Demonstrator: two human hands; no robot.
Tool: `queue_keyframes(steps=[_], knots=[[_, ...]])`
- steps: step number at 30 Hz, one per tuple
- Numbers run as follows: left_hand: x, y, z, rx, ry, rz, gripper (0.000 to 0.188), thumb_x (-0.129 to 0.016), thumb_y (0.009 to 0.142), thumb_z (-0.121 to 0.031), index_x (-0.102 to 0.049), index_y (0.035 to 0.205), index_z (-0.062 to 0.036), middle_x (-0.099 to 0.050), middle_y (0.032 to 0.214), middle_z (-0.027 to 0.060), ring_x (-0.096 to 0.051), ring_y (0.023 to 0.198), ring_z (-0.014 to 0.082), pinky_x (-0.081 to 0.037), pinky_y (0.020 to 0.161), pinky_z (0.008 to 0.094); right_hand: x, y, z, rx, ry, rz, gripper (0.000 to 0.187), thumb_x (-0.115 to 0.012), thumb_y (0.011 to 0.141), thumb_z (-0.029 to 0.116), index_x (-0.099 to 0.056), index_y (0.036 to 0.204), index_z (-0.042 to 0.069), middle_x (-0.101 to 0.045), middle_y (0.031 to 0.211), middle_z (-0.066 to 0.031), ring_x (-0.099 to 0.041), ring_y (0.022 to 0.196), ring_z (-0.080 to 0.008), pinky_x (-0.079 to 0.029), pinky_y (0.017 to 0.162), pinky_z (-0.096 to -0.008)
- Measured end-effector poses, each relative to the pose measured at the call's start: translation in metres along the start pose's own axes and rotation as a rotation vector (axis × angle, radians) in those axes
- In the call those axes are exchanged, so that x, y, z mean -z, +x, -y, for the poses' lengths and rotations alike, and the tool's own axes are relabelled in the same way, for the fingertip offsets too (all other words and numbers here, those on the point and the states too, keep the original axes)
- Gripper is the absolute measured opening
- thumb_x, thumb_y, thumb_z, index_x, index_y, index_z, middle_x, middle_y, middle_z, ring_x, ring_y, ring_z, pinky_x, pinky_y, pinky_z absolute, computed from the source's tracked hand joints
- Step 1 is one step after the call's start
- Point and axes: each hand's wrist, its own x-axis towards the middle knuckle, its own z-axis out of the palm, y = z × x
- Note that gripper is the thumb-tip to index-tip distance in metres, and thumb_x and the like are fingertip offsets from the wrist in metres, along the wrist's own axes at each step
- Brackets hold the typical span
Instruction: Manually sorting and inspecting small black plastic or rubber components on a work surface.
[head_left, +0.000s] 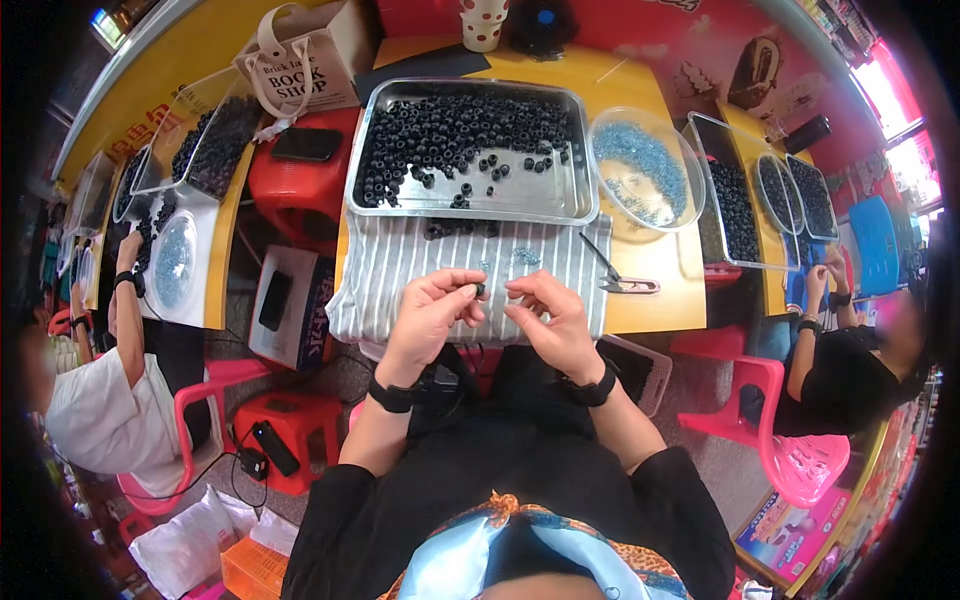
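Note:
Over a grey striped towel point(375, 265), my left hand point(430, 312) pinches a black bead point(479, 290) between thumb and fingertips. Close beside it, my right hand point(552, 318) has its thumb and forefinger drawn together; whatever they hold is too small to make out. A little heap of pale blue beads point(526, 256) lies on the towel just beyond my fingers. Several black beads point(462, 230) rest along the towel's far part, by a metal tray point(535, 200). That tray holds many loose black beads point(455, 125).
A clear round bowl point(655, 222) of light blue beads stands right of the tray. Small snips point(632, 286) lie at the towel's right edge. A red stool point(300, 190) bears a phone point(307, 144). People work with beads at tables on both sides.

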Motion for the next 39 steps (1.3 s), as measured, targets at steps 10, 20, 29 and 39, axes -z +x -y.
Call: queue_keyframes(steps=[10, 20, 29, 39], knots=[[-0.025, -0.025, 0.002, -0.237, 0.647, -0.070, 0.020, -0.056, 0.091, 0.002, -0.060, 0.110, 0.0047, -0.065, 0.090, 0.0086, -0.065, 0.075, 0.0140, -0.052, 0.065, 0.0263, -0.025, -0.016, -0.010, -0.157, 0.436, 0.001, 0.019, -0.061, 0.088, -0.006, -0.064, 0.106, -0.003, -0.064, 0.096, -0.0035, -0.060, 0.085, -0.0079, -0.048, 0.070, -0.0214], [-0.046, -0.035, -0.017, -0.454, 1.198, -0.022, 0.027, -0.056, 0.084, 0.006, -0.054, 0.111, 0.0046, -0.062, 0.083, 0.0187, -0.065, 0.074, 0.0292, -0.050, 0.064, 0.0354, -0.034, -0.033, -0.014, -0.369, 0.873, -0.022, 0.019, -0.059, 0.089, -0.003, -0.065, 0.108, -0.002, -0.067, 0.096, -0.0033, -0.061, 0.082, -0.0073, -0.050, 0.070, -0.0219], [-0.046, -0.034, -0.012, -0.357, 1.001, -0.047, 0.022, -0.057, 0.085, 0.004, -0.057, 0.107, 0.0044, -0.061, 0.082, 0.0152, -0.063, 0.070, 0.0224, -0.048, 0.063, 0.0316, -0.032, -0.033, -0.023, -0.214, 0.717, -0.031, 0.013, -0.058, 0.088, -0.006, -0.064, 0.100, -0.002, -0.061, 0.091, -0.0009, -0.058, 0.077, -0.0060, -0.047, 0.067, -0.0210], [-0.042, -0.020, -0.009, -0.353, 0.992, -0.044, 0.012, -0.059, 0.086, 0.001, -0.064, 0.097, 0.0029, -0.058, 0.080, 0.0100, -0.058, 0.067, 0.0155, -0.045, 0.060, 0.0267, -0.028, -0.025, -0.022, -0.208, 0.718, -0.076, 0.009, -0.058, 0.087, -0.007, -0.061, 0.093, -0.001, -0.059, 0.088, -0.0003, -0.056, 0.079, -0.0058, -0.046, 0.069, -0.0217]])
